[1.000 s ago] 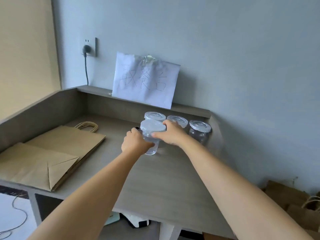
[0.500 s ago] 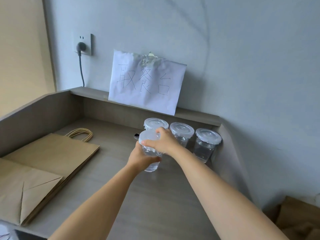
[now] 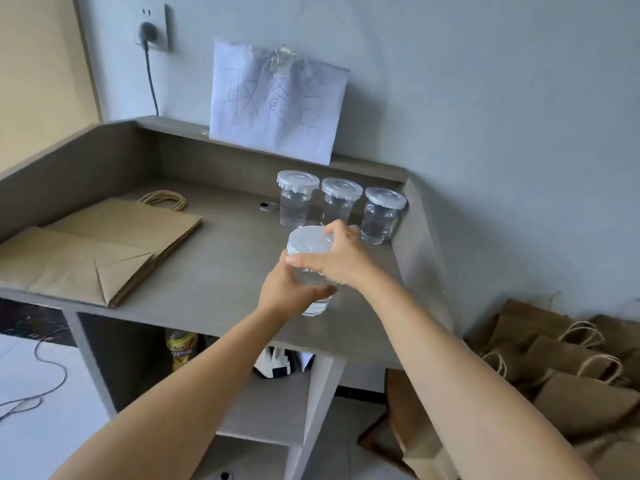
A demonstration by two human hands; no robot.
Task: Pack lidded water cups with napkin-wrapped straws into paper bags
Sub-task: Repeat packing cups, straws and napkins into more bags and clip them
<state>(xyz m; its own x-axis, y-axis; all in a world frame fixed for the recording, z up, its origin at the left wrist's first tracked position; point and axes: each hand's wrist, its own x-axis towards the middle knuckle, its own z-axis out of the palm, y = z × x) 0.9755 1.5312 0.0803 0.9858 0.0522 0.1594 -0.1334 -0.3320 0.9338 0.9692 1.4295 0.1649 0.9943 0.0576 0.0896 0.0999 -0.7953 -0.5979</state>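
Two hands are on the one cup (image 3: pixel 310 271) I am working: my left hand (image 3: pixel 287 292) wraps its lower body from the near side, and my right hand (image 3: pixel 337 261) grips the rim from above, thumb along the near edge of the lid (image 3: pixel 308 242) and fingers over the far edge. The cup is near the front right of the desk (image 3: pixel 214 271); I cannot tell whether its base touches the surface or is just lifted off it. Three more lidded cups (image 3: pixel 337 206) stand in a row behind it, close to the back wall, each with water in it.

I judge the step to be seating the lid or moving this cup toward a bag. To do it well I would keep the cup upright, let the left hand bear the weight low down, and press the lid evenly round its edge instead of at one spot, since thin plastic walls buckle and spill if squeezed. The flat bags (image 3: pixel 114 244) lie well to the left, unopened; one must be stood up before the cup goes in. I see no straws or napkins.
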